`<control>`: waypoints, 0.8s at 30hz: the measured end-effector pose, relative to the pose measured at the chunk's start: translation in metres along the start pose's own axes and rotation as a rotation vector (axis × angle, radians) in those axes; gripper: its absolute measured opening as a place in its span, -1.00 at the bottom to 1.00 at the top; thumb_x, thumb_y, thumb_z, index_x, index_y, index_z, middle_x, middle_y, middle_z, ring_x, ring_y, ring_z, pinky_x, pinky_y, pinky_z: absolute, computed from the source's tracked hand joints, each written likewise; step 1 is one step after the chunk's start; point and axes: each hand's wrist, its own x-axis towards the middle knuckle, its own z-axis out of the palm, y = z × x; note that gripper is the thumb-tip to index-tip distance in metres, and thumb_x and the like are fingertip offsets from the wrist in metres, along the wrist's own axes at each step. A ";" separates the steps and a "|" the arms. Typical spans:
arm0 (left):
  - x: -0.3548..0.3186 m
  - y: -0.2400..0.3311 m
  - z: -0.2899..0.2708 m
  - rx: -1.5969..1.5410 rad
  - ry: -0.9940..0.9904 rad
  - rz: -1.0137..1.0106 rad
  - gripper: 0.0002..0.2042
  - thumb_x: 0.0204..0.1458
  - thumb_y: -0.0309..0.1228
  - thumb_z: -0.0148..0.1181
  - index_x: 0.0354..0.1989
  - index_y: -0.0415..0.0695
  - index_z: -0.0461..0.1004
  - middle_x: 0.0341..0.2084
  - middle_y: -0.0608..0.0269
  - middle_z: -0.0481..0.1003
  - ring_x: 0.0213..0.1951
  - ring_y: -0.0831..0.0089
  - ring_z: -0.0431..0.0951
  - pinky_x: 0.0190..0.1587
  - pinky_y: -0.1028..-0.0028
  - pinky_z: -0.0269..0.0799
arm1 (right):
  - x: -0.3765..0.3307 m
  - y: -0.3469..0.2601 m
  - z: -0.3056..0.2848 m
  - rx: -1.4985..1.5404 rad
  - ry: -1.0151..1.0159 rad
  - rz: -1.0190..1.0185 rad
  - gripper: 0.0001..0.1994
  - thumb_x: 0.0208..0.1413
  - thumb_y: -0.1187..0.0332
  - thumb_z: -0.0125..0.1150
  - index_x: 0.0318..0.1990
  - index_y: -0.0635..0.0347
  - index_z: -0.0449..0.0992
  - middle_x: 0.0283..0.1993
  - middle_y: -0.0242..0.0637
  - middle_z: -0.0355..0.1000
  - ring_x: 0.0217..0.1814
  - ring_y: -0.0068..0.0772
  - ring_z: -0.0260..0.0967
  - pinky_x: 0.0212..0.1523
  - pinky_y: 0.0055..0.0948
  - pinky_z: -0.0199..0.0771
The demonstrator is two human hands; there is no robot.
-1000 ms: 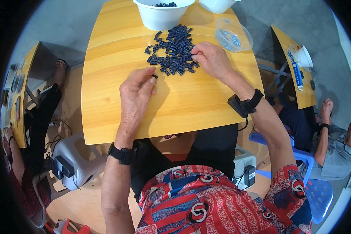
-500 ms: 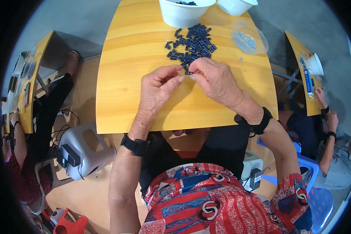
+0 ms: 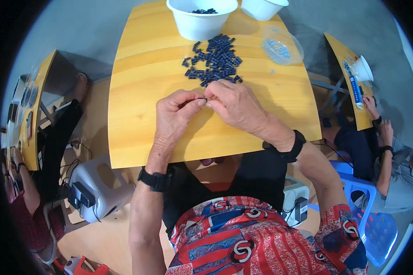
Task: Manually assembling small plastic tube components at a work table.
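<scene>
Above the middle of the wooden table, my left hand and my right hand meet fingertip to fingertip. Pinched between them is a small black plastic piece, mostly covered by the fingers. The left thumb and forefinger close on its left end, the right ones on its right end. Just beyond my fingers lies a loose pile of similar black plastic pieces. Behind the pile stands a white bowl with more black pieces inside.
A second white bowl stands at the far right of the table. Nearer is a clear plastic dish with small shiny metal parts, a few lying outside it. Other people sit at tables left and right; a grey plastic stool is at left.
My left hand has closed in on the black piece, which only my right hand held before. Both hands now meet on it, nearer to me relative to the pile. The view has shifted slightly.
</scene>
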 end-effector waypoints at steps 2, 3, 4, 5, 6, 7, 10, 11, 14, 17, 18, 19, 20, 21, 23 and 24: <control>-0.001 -0.002 -0.002 -0.025 -0.003 0.005 -0.90 -0.02 -0.56 0.25 -0.32 -0.29 0.56 -0.50 0.32 0.53 -0.46 0.64 0.46 -0.34 0.64 0.42 | 0.000 0.000 0.002 0.048 0.015 0.010 -0.88 -0.03 0.41 0.16 -0.38 0.22 0.37 -0.44 -0.16 0.40 -0.38 -0.06 0.43 -0.43 -0.20 0.42; 0.000 -0.003 -0.001 -0.045 0.000 0.004 -0.90 -0.01 -0.55 0.24 -0.32 -0.29 0.56 -0.51 0.32 0.53 -0.46 0.64 0.46 -0.34 0.64 0.41 | 0.000 0.002 0.003 0.105 0.027 0.018 -0.88 -0.03 0.40 0.16 -0.39 0.23 0.39 -0.45 -0.15 0.42 -0.39 -0.04 0.43 -0.43 -0.21 0.43; -0.001 -0.002 -0.001 -0.043 -0.001 0.002 -0.90 -0.01 -0.55 0.24 -0.32 -0.29 0.56 -0.51 0.32 0.53 -0.46 0.64 0.46 -0.34 0.64 0.41 | -0.002 0.002 0.004 0.107 0.027 0.020 -0.88 -0.03 0.40 0.16 -0.39 0.23 0.39 -0.45 -0.15 0.42 -0.39 -0.04 0.43 -0.43 -0.21 0.43; 0.000 0.001 0.000 -0.040 -0.012 -0.013 -0.90 -0.01 -0.55 0.24 -0.32 -0.28 0.56 -0.51 0.31 0.53 -0.46 0.64 0.46 -0.34 0.64 0.41 | -0.003 0.003 0.005 0.174 0.052 0.095 -0.88 -0.03 0.41 0.16 -0.39 0.26 0.42 -0.48 -0.15 0.43 -0.46 -0.10 0.44 -0.47 -0.25 0.42; 0.000 0.004 0.000 -0.036 -0.023 -0.030 -0.90 0.00 -0.55 0.24 -0.32 -0.28 0.56 -0.51 0.31 0.53 -0.46 0.64 0.46 -0.34 0.64 0.41 | -0.003 0.004 0.007 0.243 0.076 0.171 -0.88 -0.02 0.41 0.17 -0.38 0.29 0.44 -0.51 -0.15 0.44 -0.52 -0.16 0.45 -0.50 -0.28 0.42; 0.000 0.005 -0.001 -0.031 -0.019 -0.035 -0.90 0.00 -0.55 0.24 -0.32 -0.28 0.56 -0.51 0.31 0.53 -0.46 0.64 0.46 -0.34 0.64 0.41 | -0.003 0.002 0.007 0.251 0.074 0.170 -0.88 -0.02 0.41 0.17 -0.38 0.29 0.44 -0.51 -0.15 0.44 -0.52 -0.16 0.45 -0.50 -0.28 0.42; 0.000 0.006 -0.001 -0.071 -0.035 -0.017 -0.92 -0.02 -0.58 0.24 -0.34 -0.27 0.56 -0.47 0.33 0.53 -0.41 0.62 0.47 -0.30 0.62 0.41 | -0.002 -0.003 0.006 0.554 -0.109 0.461 -0.87 0.01 0.42 0.17 -0.35 0.32 0.48 -0.59 -0.25 0.43 -0.63 -0.41 0.41 -0.59 -0.44 0.38; 0.000 0.005 0.001 -0.065 -0.032 0.012 -0.92 -0.03 -0.59 0.24 -0.33 -0.26 0.56 -0.46 0.32 0.52 -0.40 0.62 0.48 -0.30 0.62 0.41 | -0.004 -0.003 0.007 0.686 -0.095 0.545 -0.88 0.03 0.43 0.17 -0.35 0.31 0.48 -0.62 -0.32 0.41 -0.63 -0.53 0.37 -0.61 -0.51 0.34; 0.000 0.004 0.001 -0.015 -0.031 0.092 -0.89 -0.04 -0.58 0.25 -0.32 -0.26 0.56 -0.45 0.31 0.50 -0.38 0.62 0.47 -0.29 0.62 0.40 | -0.009 -0.002 0.013 0.833 -0.077 0.620 -0.89 0.06 0.43 0.17 -0.35 0.30 0.48 -0.63 -0.40 0.38 -0.64 -0.67 0.31 -0.64 -0.62 0.28; -0.001 0.004 0.000 0.036 -0.037 0.147 -0.86 -0.06 -0.59 0.27 -0.29 -0.27 0.56 -0.44 0.31 0.49 -0.37 0.62 0.46 -0.27 0.63 0.40 | -0.010 -0.001 0.018 0.865 -0.065 0.619 -0.90 0.07 0.43 0.17 -0.34 0.30 0.48 -0.61 -0.42 0.38 -0.64 -0.70 0.29 -0.65 -0.65 0.25; -0.001 0.005 0.000 0.049 -0.035 0.152 -0.85 -0.07 -0.60 0.28 -0.28 -0.26 0.56 -0.42 0.31 0.48 -0.36 0.62 0.45 -0.26 0.62 0.40 | -0.010 -0.002 0.019 0.887 -0.059 0.621 -0.90 0.07 0.43 0.17 -0.33 0.30 0.48 -0.60 -0.42 0.37 -0.65 -0.71 0.27 -0.66 -0.65 0.25; -0.001 0.006 0.000 0.051 -0.033 0.149 -0.85 -0.07 -0.60 0.28 -0.28 -0.26 0.56 -0.42 0.31 0.48 -0.36 0.62 0.45 -0.26 0.62 0.40 | -0.011 -0.002 0.020 0.890 -0.062 0.621 -0.90 0.07 0.43 0.17 -0.33 0.30 0.48 -0.60 -0.42 0.37 -0.65 -0.71 0.27 -0.66 -0.65 0.25; -0.002 0.008 0.000 0.029 -0.039 0.155 -0.85 -0.07 -0.59 0.28 -0.28 -0.25 0.56 -0.43 0.32 0.47 -0.36 0.61 0.47 -0.27 0.61 0.41 | -0.011 -0.003 0.021 0.923 -0.034 0.628 -0.90 0.08 0.44 0.17 -0.33 0.30 0.48 -0.59 -0.44 0.37 -0.65 -0.72 0.26 -0.66 -0.66 0.24; -0.002 0.009 0.000 0.007 -0.045 0.160 -0.86 -0.06 -0.58 0.28 -0.28 -0.23 0.56 -0.44 0.33 0.46 -0.35 0.60 0.48 -0.28 0.60 0.41 | -0.012 -0.004 0.022 0.957 -0.007 0.634 -0.90 0.08 0.44 0.16 -0.33 0.30 0.49 -0.58 -0.45 0.37 -0.65 -0.73 0.26 -0.66 -0.68 0.23; -0.002 0.006 0.001 -0.015 -0.032 0.152 -0.85 -0.07 -0.58 0.28 -0.28 -0.23 0.57 -0.43 0.33 0.46 -0.35 0.61 0.48 -0.28 0.60 0.41 | -0.013 -0.006 0.021 0.969 0.010 0.618 -0.91 0.09 0.45 0.16 -0.32 0.29 0.49 -0.57 -0.47 0.36 -0.65 -0.74 0.25 -0.66 -0.69 0.22; -0.001 0.005 0.001 -0.037 -0.019 0.144 -0.84 -0.07 -0.57 0.29 -0.27 -0.23 0.57 -0.43 0.34 0.46 -0.35 0.61 0.48 -0.27 0.60 0.41 | -0.014 -0.006 0.021 0.981 0.027 0.602 -0.91 0.10 0.45 0.16 -0.32 0.29 0.50 -0.57 -0.49 0.36 -0.65 -0.76 0.24 -0.66 -0.70 0.22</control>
